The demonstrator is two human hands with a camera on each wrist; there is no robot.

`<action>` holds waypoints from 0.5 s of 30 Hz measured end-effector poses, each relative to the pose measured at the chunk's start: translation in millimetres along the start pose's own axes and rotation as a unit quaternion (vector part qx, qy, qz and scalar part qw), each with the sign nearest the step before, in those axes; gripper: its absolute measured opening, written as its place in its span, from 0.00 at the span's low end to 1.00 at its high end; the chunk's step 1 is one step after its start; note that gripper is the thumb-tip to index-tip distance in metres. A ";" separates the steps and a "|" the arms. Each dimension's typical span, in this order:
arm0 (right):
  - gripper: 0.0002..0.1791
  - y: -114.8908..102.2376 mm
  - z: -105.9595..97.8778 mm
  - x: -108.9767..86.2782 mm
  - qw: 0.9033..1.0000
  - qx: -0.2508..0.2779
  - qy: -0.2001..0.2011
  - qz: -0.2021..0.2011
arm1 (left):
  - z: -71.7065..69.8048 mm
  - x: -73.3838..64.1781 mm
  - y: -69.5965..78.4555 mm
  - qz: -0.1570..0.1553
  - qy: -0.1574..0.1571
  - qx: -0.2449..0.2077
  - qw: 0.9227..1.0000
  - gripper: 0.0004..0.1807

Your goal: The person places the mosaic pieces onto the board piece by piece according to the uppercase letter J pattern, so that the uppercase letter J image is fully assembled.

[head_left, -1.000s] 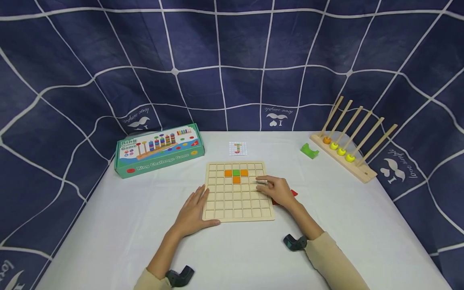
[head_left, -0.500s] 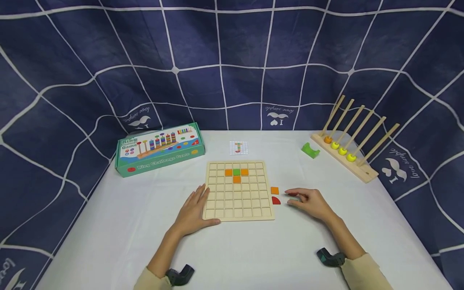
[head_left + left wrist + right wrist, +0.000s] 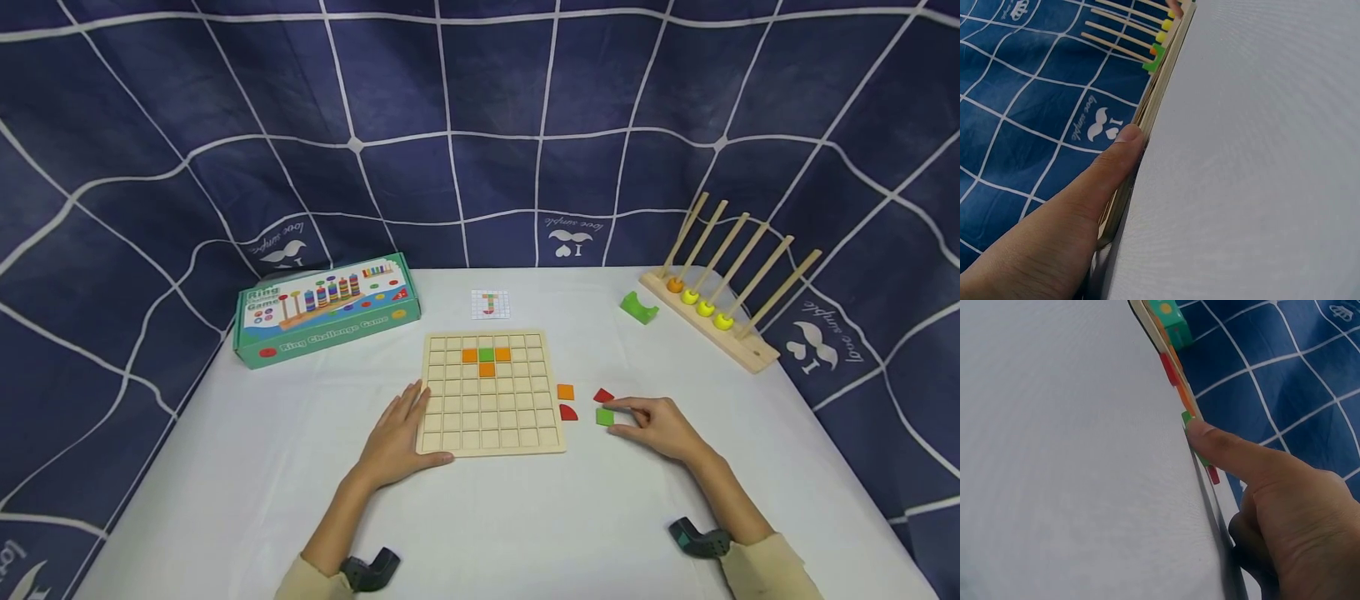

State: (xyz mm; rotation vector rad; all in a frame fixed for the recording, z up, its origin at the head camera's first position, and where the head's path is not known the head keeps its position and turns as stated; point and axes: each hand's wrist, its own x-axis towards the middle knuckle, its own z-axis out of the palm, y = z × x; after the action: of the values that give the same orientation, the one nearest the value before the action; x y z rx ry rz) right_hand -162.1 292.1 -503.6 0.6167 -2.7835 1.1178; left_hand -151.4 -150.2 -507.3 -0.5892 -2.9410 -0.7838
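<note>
In the head view my left hand (image 3: 393,433) rests with straight fingers along the left edge of a wooden grid board (image 3: 450,421). Its thumb lies at the board's lower left corner. An orange, green and orange row of square tiles sits on the board, with another orange tile (image 3: 487,369) below the green one (image 3: 486,354). Right of the board, my right hand (image 3: 663,429) pinches a loose green square tile (image 3: 604,417) between thumb and index finger. A red tile (image 3: 603,395) lies just behind it. In the right wrist view the thumb (image 3: 1210,440) touches the green tile.
An orange square tile (image 3: 566,392) and a red quarter-round tile (image 3: 568,412) lie beside the board's right edge. Behind the board is a pattern card (image 3: 491,305). A game box (image 3: 327,308) stands back left; a pegged wooden rack (image 3: 750,354) and a green curved piece (image 3: 639,308) are back right.
My right hand has left the board and moved right, uncovering the orange and red tiles. Its fingers are now at the green tile. The left hand stays in place.
</note>
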 end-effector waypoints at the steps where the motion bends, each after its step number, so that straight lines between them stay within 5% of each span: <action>1: 0.18 -0.1 0.0 0.2 1.000 -0.006 -0.001 -0.001 | 0.3 -0.1 0.0 0.001 0.001 0.001 1.000 0.64; 15: 0.15 -11.2 13.6 12.3 0.998 0.030 0.034 -0.033 | 1.5 0.2 -2.2 -0.002 0.003 -0.002 1.000 0.64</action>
State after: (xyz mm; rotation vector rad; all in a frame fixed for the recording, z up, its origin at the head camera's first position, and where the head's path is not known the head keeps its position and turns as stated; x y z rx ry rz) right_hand -167.9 271.4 -503.6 0.6591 -2.6601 1.1894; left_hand -152.3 -151.2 -509.7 -0.5803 -2.9371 -0.7912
